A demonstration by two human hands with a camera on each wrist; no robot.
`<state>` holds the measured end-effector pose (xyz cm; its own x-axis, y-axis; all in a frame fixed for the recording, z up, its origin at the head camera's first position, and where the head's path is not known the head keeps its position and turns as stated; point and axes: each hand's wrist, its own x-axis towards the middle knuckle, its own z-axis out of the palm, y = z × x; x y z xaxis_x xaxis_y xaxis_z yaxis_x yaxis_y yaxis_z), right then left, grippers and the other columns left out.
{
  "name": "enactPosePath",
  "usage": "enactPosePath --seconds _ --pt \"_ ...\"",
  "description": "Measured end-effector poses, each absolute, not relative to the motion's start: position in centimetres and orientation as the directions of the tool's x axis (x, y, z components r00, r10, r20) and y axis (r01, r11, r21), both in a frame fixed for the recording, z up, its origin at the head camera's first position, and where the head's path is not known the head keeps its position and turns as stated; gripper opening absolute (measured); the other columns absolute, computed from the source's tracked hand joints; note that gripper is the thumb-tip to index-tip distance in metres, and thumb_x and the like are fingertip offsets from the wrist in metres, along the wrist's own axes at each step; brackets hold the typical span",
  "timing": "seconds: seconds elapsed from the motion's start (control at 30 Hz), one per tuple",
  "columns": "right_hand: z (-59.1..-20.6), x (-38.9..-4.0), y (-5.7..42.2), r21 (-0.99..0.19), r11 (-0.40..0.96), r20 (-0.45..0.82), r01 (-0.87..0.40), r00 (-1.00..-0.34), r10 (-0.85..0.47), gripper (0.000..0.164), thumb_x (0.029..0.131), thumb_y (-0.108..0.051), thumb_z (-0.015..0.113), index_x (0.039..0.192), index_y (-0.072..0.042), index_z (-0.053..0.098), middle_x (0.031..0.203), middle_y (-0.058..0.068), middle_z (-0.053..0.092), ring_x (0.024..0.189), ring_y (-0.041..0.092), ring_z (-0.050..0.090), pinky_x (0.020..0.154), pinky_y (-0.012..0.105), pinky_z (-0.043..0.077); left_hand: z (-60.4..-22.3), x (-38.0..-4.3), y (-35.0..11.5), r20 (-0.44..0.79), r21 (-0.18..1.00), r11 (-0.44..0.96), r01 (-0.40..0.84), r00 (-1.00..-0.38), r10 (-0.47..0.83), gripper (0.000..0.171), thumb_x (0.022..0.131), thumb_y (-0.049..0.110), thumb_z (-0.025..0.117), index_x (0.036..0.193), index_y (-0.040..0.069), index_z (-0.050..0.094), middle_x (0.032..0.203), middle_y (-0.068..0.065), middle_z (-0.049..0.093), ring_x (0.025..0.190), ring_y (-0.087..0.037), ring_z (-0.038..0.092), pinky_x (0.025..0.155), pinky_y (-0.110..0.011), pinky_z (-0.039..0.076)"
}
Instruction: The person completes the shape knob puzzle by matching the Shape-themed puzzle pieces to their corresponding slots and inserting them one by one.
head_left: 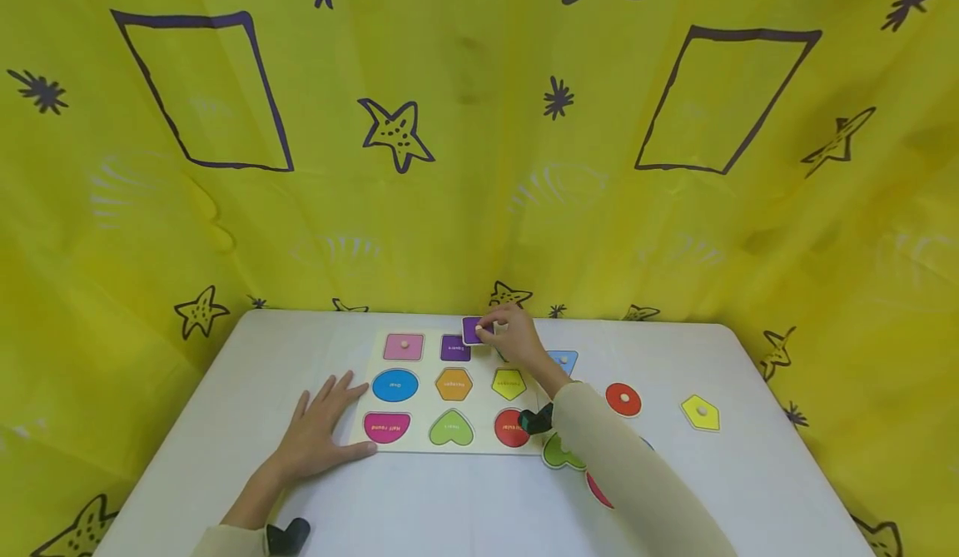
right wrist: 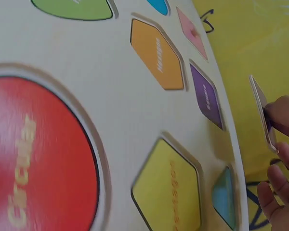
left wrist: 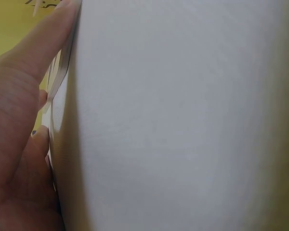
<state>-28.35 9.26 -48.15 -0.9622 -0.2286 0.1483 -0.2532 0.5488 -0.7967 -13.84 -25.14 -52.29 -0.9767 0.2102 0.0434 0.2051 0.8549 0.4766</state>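
Note:
My right hand [head_left: 515,336] pinches a purple square puzzle piece [head_left: 469,330] by its small knob. In the right wrist view the square piece [right wrist: 263,113] is seen edge-on, raised off the wooden shape board [right wrist: 111,106]. It hangs beside the purple slot marked Square [head_left: 454,349], at the board's far side. A pink piece with a knob [head_left: 404,346] sits in the far left slot. My left hand [head_left: 318,432] lies with fingers spread at the board's left edge, its thumb [left wrist: 43,43] against the near left corner.
Loose pieces lie on the white table [head_left: 419,507] to the right: a red circle [head_left: 623,400], a yellow pentagon [head_left: 701,413], a blue piece [head_left: 562,360] and a green heart [head_left: 558,453]. My right sleeve [head_left: 622,465] partly covers others. A yellow curtain [head_left: 464,207] hangs behind the table.

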Motion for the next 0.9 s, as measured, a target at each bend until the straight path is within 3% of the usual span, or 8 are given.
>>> enactPosePath --seconds 0.23,0.57,0.9 --pt "-49.4 -28.3 7.0 -0.820 0.530 0.117 -0.216 -0.970 -0.214 0.006 0.091 -0.012 0.079 0.095 -0.008 0.081 0.122 0.011 0.063 0.122 0.034 0.056 0.109 0.052 0.045 -52.7 -14.0 -25.1 0.035 0.481 0.855 0.195 -0.978 0.203 0.099 0.072 0.062 0.084 0.152 0.015 0.050 0.164 -0.019 0.033 0.153 -0.047 0.017 0.117 -0.074 0.001" --pt "-51.1 -28.1 5.6 -0.795 0.561 0.155 -0.232 -0.971 -0.182 0.007 0.090 -0.014 0.079 0.094 -0.009 0.082 0.121 0.011 0.066 0.123 0.034 0.053 0.111 0.055 0.037 -52.9 -14.0 -25.1 0.043 0.468 0.862 0.198 -0.979 0.201 0.100 0.071 0.063 0.083 0.152 0.016 0.050 0.164 -0.019 0.033 0.153 -0.047 0.017 0.117 -0.075 0.002" --pt "-52.1 -27.9 5.0 -0.703 0.662 0.195 -0.262 -0.965 -0.175 0.008 0.088 -0.018 0.082 0.092 -0.011 0.083 0.120 0.010 0.066 0.118 0.035 0.052 0.104 0.051 0.039 -52.5 -13.8 -25.0 0.054 0.476 0.855 0.205 -0.977 0.205 0.099 0.071 0.063 0.083 0.151 0.014 0.051 0.163 -0.021 0.034 0.152 -0.048 0.018 0.116 -0.076 0.003"
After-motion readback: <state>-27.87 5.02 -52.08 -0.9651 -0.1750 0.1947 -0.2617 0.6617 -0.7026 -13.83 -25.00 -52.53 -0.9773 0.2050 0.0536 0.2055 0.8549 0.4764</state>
